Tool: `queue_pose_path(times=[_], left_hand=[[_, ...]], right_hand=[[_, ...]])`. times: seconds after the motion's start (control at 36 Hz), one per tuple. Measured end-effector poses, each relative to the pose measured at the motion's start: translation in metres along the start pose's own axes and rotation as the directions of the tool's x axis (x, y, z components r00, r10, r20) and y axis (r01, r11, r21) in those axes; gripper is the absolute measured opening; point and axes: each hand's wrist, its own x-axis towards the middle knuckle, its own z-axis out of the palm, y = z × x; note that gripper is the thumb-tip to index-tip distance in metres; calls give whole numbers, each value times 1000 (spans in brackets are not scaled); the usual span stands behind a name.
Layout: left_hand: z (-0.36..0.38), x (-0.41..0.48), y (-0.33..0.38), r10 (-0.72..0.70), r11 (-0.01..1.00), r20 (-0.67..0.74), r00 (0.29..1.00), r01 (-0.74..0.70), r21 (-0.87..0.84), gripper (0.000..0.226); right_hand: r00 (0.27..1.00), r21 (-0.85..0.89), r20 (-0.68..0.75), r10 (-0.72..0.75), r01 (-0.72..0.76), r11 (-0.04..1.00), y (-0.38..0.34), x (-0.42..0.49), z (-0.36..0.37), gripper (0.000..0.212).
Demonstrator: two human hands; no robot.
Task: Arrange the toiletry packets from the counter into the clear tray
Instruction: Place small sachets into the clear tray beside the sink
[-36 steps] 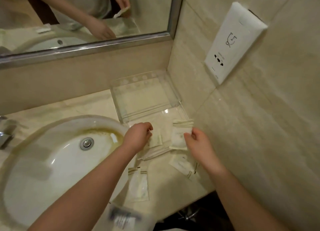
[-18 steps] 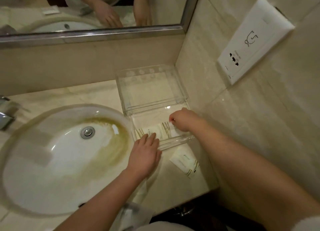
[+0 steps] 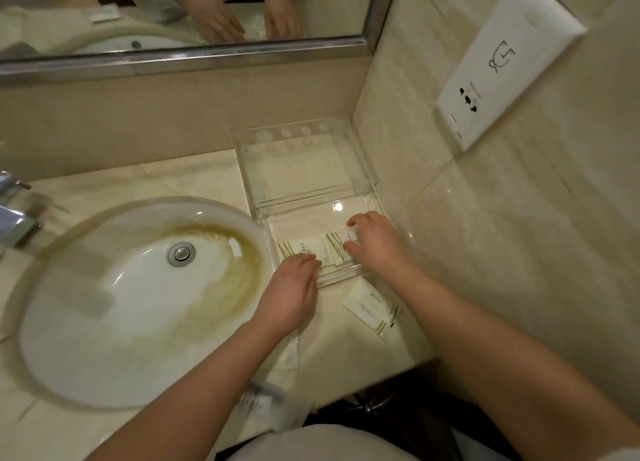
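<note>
The clear tray [image 3: 367, 183] stands in the counter's back right corner. Its low front compartment holds two white packets with gold stripes, lying side by side: one on the left [image 3: 304, 247] and one on the right [image 3: 334, 249]. My right hand [image 3: 377, 244] reaches into that compartment, and its fingers pinch the right packet's end. My left hand [image 3: 292, 292] lies flat with fingertips at the tray's front wall, touching the left packet. Another packet [image 3: 372, 310] lies on the counter in front of the tray. One more packet [image 3: 291, 351] is partly hidden under my left forearm.
A white oval sink [image 3: 114, 304] with a yellow stain fills the counter's left side, with a chrome tap [image 3: 15, 218] at its far left. The mirror [image 3: 180, 17] runs along the back wall. A wall socket plate [image 3: 505, 65] is on the right wall. A blurred packet [image 3: 259, 405] sits at the counter's front edge.
My right hand carried a packet from above the counter down into the tray's front compartment. My left hand drew back to the tray's front wall.
</note>
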Motion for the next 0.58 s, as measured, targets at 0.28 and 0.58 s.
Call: queue_pose_path(times=[0.28,0.58], left_hand=[[-8,-75,-21,-127,975,-4,992,126,182,38],[-4,-69,-24,-328,913,69,942,297,280,62]], right_hand=[[919,306,-180,351,-287,908,1,-122,21,28],[938,87,11,346,-345,934,5,-129,41,66]])
